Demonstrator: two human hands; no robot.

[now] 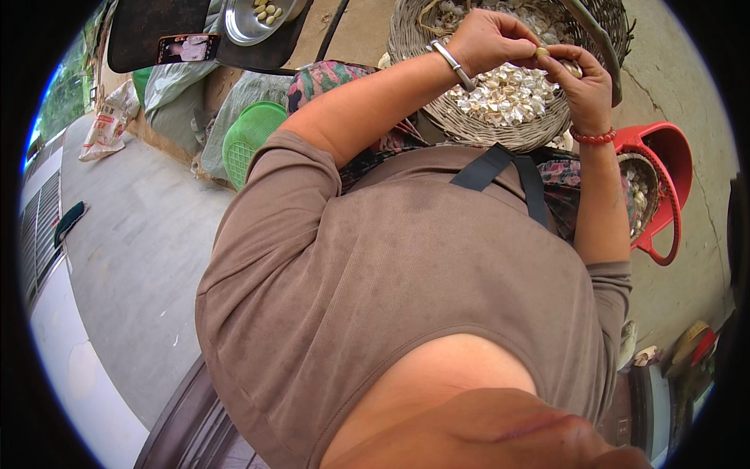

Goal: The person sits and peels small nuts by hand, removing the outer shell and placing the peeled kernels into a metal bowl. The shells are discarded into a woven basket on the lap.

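My left hand [489,41], with a silver bracelet on its wrist, pinches a small pale yellow-green kernel [542,52] between thumb and finger. Opposite it, the thumb and forefinger of my right hand [583,76] touch the same kernel. More pale pieces [571,68] lie in the curled fingers of my right hand, partly hidden. Both hands are above a round wicker basket [498,138] holding many whitish broken shells or husks [504,97]. At the upper left, a metal bowl [252,36] contains several yellowish kernels [268,13].
A phone [187,48] lies near the bowl on a dark surface [132,35]. A green plastic basket [249,132] stands at my left. At my right, a red plastic tub [674,152] is beside a smaller basket [647,202] with pale pieces. The wicker basket's handle [603,47] arches beside my right hand.
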